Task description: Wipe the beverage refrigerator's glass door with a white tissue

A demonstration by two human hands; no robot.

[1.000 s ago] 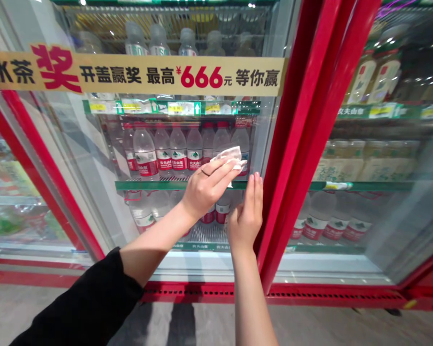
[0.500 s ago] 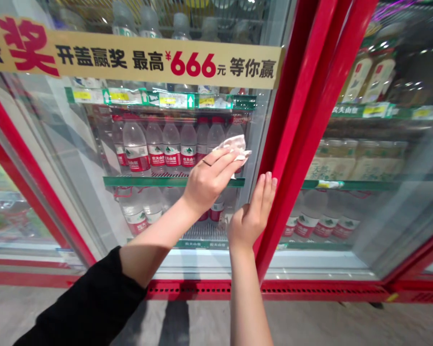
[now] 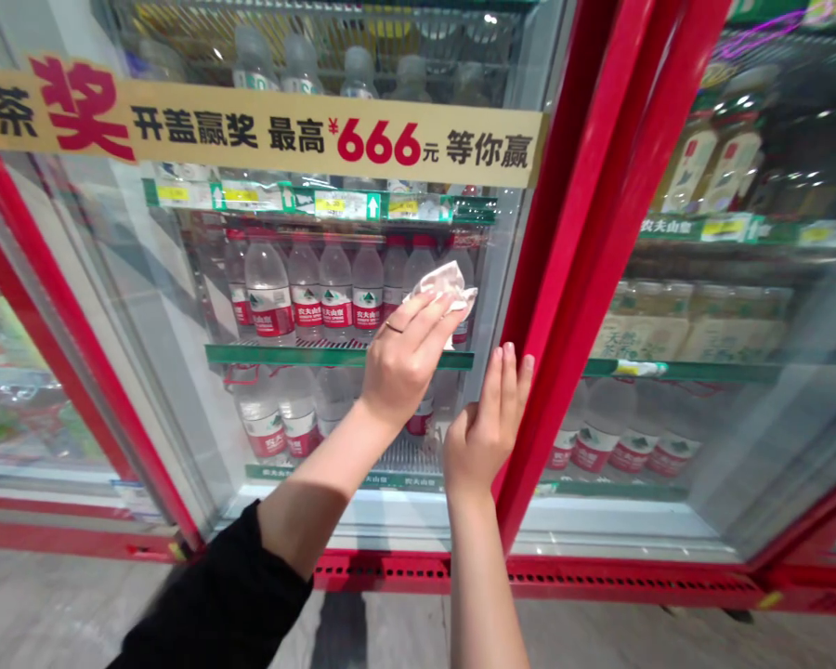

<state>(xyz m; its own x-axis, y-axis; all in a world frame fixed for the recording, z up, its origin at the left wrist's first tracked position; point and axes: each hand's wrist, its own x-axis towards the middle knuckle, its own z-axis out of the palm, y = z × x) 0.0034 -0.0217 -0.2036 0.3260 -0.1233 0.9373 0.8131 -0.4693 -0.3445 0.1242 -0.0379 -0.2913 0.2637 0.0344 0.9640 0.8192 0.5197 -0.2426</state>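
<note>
My left hand (image 3: 405, 358), with a ring on one finger, is closed on a crumpled white tissue (image 3: 447, 286) and presses it to the glass door (image 3: 181, 297) of a drinks fridge. Its thumb is hidden. My right hand (image 3: 486, 423) lies with fingers stretched upward at the glass's right edge, touching the red door frame (image 3: 557, 232). Nothing shows in it. Behind the glass, water bottles (image 3: 270, 288) with red and white labels stand in a row on a shelf, partly covered by my left hand and the tissue.
A beige sticker strip (image 3: 265, 130) with printed characters crosses the door above my hands. More bottles (image 3: 595, 423) stand behind the neighbouring door on the right. Below runs a red vented base (image 3: 390, 571), then the grey floor (image 3: 404, 632). Another red-framed fridge (image 3: 28, 409) is at left.
My left hand and the tissue have shifted very slightly against the glass. My right hand stays at the frame. The view has tilted a little, so the fridge sits lower and further right.
</note>
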